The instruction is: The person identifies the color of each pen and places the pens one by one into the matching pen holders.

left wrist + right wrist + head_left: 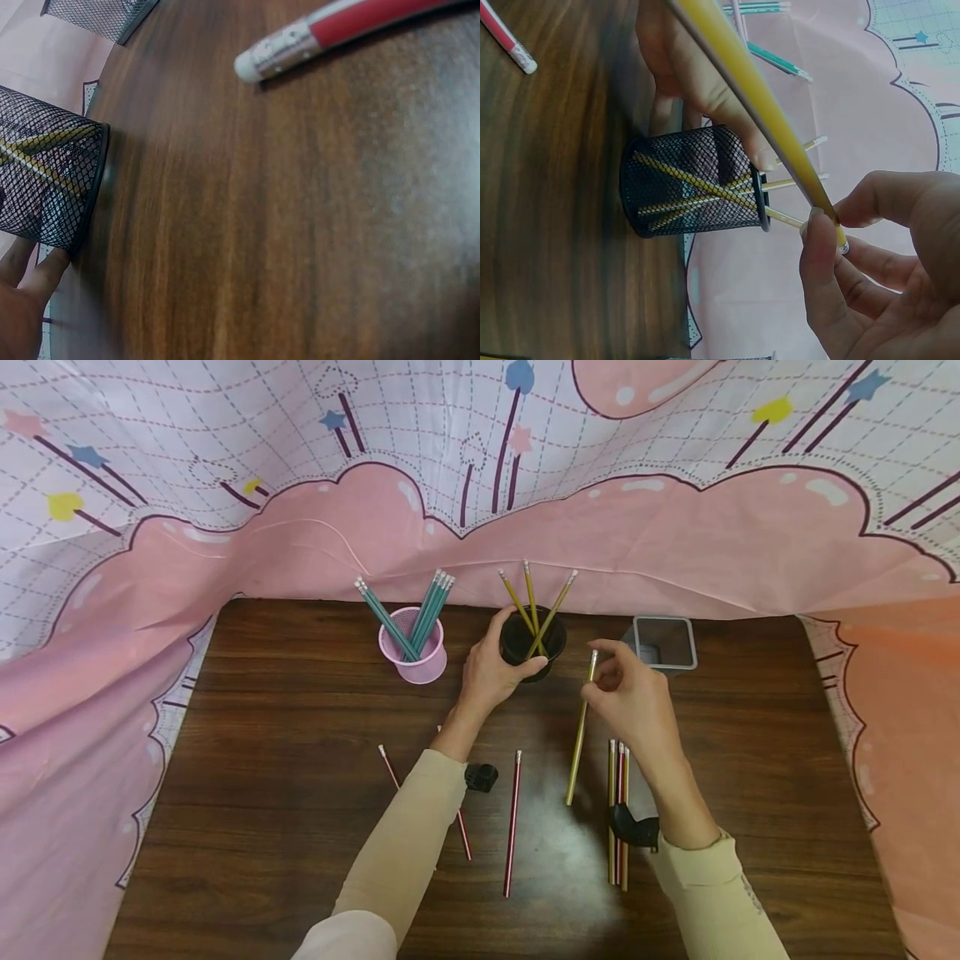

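My left hand (483, 672) holds the black mesh pencil cup (513, 642) at the back of the table, thumb and fingers around its sides. Three yellow pencils (528, 587) lean inside it, eraser ends up. To the right of the cup, my right hand (641, 702) pinches another yellow pencil (578, 743) close to its eraser end. That pencil slants down toward the front, outside the cup. In the right wrist view, thumb and fingertips meet on the pencil (780, 142), and the cup (694, 187) appears beyond it.
A pink mesh cup (422, 671) with several teal pencils (429, 618) stands left of the black cup. A grey square container (666, 667) is behind my right hand. Red pencils (513, 827) lie in front, and a yellow-and-red bunch (612, 777) lies beneath my right wrist.
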The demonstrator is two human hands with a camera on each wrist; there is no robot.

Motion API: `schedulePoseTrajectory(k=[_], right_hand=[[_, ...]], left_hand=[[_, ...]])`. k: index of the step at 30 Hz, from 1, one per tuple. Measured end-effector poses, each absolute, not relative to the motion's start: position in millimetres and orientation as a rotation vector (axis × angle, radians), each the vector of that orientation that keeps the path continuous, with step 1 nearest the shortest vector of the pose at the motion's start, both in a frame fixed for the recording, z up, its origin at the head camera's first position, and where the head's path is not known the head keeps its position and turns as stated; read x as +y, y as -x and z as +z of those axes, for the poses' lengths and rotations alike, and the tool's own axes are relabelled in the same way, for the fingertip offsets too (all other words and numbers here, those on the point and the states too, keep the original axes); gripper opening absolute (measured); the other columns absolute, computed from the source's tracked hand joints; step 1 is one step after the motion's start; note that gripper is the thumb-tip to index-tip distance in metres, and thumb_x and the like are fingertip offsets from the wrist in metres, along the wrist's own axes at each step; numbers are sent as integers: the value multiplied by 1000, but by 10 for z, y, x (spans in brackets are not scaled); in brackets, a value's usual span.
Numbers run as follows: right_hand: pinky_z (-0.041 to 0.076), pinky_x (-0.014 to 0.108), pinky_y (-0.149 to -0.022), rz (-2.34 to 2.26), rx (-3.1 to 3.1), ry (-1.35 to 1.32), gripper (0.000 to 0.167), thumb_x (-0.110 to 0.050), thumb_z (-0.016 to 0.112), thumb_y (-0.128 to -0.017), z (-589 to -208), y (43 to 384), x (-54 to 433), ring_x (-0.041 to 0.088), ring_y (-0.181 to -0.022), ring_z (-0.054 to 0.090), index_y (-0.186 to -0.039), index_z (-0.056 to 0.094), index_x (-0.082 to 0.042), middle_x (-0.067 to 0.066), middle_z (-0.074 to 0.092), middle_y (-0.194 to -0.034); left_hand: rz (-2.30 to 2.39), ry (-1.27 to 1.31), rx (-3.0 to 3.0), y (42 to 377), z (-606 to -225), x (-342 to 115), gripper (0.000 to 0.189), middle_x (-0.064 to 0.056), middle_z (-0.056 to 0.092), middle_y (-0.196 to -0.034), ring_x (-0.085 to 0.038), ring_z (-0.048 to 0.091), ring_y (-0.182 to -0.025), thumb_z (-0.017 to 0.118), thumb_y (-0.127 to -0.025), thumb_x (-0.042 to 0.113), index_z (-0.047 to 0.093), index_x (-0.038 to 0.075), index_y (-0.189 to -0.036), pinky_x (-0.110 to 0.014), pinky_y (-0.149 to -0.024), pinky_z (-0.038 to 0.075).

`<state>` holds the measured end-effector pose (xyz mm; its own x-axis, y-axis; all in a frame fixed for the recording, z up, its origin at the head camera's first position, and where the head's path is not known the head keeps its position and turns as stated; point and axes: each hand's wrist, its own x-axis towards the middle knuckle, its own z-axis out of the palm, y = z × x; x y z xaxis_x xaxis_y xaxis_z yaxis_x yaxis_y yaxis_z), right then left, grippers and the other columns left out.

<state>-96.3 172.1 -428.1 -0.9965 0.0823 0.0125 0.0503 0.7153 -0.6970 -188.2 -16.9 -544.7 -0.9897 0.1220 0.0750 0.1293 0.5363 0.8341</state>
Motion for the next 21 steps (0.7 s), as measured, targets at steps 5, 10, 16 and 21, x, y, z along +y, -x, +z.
schedulePoseTrajectory(k=[5, 10, 16, 21], right_hand=[[50, 33, -60, 1178, -2861, 102, 51, -8, 66, -82, -4251, 1000, 1715, 17, -71, 70, -132, 60, -14, 2, 70, -87], [50, 31, -59, 1171, -2848, 93, 50, -7, 66, -81, -4232, 1038, 1713, 19, -73, 71, -131, 61, -13, 4, 70, -88], [49, 32, -58, 1169, -2838, 81, 51, -7, 65, -82, -4188, 1087, 1709, 19, -68, 70, -131, 60, -13, 4, 70, -87], [49, 35, -62, 1157, -2828, 85, 51, -8, 64, -80, -4174, 1131, 1699, 17, -67, 69, -131, 61, -14, 3, 70, -86]], left_hand=[[-1489, 212, -2751, 1882, -5448, -174, 92, -3, 61, -136, -29, 62, -114, 82, -70, 61, 34, 46, -147, -50, -90, 49], [-1480, 221, -2751, 1872, -5462, -176, 92, -3, 60, -137, -29, 62, -115, 83, -71, 57, 34, 44, -148, -50, -91, 49], [-1462, 236, -2735, 1873, -5449, -167, 92, -2, 61, -136, -29, 63, -114, 83, -72, 57, 35, 43, -148, -50, -90, 50], [-1464, 237, -2729, 1872, -5450, -163, 92, -3, 61, -135, -29, 63, -113, 84, -71, 54, 35, 42, -148, -50, -89, 50]])
